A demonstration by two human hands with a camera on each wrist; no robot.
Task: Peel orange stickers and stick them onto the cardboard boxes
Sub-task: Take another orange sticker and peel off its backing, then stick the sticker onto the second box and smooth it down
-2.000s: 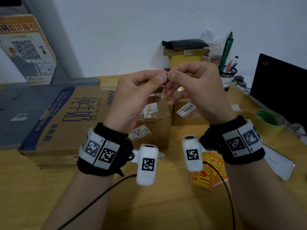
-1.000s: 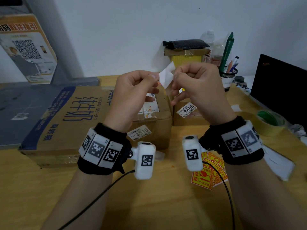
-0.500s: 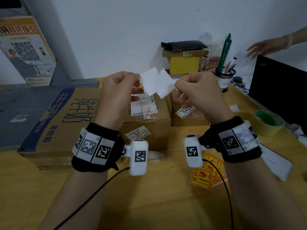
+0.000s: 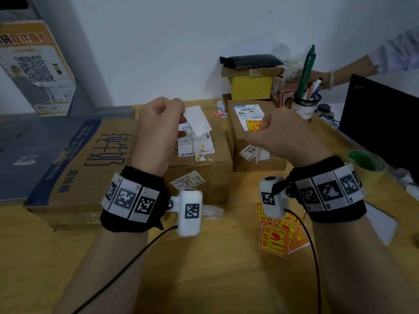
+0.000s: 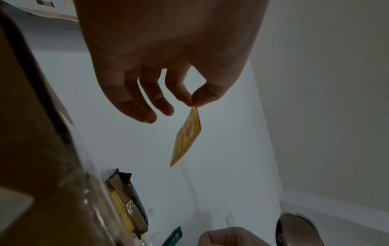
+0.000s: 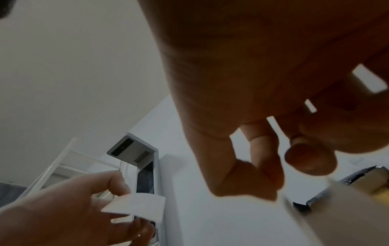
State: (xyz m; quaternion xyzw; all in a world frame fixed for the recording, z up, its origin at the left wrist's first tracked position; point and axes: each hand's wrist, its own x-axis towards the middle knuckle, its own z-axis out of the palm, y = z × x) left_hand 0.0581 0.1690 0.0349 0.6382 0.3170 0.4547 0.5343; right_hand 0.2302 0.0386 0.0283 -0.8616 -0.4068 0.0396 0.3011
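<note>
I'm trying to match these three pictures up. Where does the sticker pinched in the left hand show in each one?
Head: the sticker is upper centre, with its white back showing.
Left wrist: it is near the centre, with its orange printed face showing.
Right wrist: it is lower left, with its white back showing again.
Shared landmark: the left hand pinching it, which appears in all three views.

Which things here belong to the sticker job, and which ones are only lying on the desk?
Job: orange sticker pinched by left hand; white backing paper in right hand; spare sticker pile; cardboard boxes.
Lying about: tape roll; pen cup; yellow box; black screen.
</note>
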